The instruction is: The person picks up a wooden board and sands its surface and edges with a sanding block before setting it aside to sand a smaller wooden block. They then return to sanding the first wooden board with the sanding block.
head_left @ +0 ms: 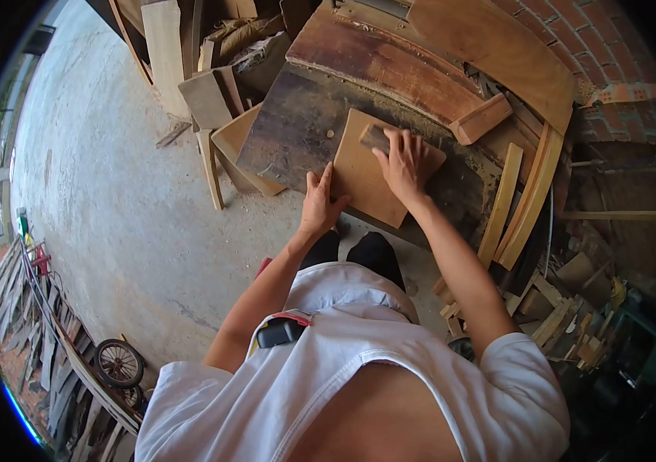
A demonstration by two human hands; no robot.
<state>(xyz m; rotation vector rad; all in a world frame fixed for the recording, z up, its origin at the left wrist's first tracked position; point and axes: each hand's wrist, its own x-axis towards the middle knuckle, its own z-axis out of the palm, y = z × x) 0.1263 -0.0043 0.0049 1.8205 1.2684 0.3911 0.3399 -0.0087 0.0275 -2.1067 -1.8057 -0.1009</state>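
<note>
Left hand clamps the near-left edge of the board, fingers spread flat on it — open concrete floor lies left of that grip. Right hand presses a dark sanding block on the far end, fingers curled over it. One pale, smooth board, one block, on a dark worktop.
</note>
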